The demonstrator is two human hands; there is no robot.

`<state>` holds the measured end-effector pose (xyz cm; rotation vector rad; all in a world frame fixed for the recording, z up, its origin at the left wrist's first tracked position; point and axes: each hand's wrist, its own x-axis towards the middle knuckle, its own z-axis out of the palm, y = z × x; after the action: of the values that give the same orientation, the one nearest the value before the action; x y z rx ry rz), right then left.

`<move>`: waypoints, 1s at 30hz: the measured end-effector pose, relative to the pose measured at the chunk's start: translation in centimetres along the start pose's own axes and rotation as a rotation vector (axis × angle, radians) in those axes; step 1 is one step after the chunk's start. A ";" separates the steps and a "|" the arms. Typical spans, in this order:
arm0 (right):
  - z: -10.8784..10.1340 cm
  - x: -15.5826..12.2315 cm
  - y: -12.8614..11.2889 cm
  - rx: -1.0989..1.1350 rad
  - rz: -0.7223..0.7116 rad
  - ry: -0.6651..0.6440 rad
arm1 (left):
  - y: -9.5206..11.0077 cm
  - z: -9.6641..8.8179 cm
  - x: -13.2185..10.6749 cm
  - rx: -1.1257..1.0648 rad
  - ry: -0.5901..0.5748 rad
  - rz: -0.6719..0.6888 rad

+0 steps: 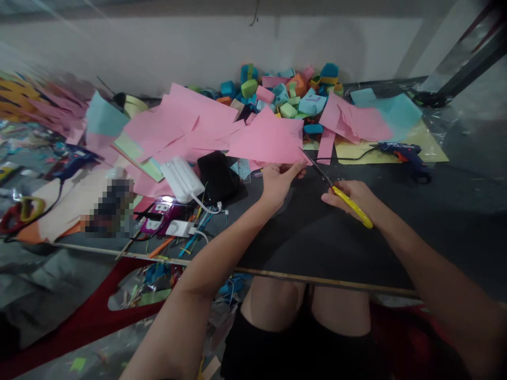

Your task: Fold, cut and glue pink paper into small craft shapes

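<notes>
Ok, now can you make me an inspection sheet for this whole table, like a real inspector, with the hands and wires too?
Surface: dark table, paper covering much of its back and left.
Job's things: pink sheet; yellow-handled scissors, tips by its right edge.
Clutter: folded paper heaped behind; left glue gun; right glue gun; white block; black case.
Hands: left hand holds the sheet; right hand holds the scissors.
Cables: white cable by the block; black cord at the right glue gun.
Surroundings: pale wall behind; red chair at lower left.
</notes>
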<state>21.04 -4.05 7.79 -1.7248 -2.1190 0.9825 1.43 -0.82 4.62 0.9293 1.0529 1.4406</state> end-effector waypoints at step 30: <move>0.3 0.2 1.3 0.032 -0.073 -0.023 | -0.2 -0.7 0.5 0.020 0.061 0.097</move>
<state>21.76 -3.88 6.70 -1.6172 -2.1520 1.0156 0.78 -0.38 4.22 0.9676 1.0809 1.5495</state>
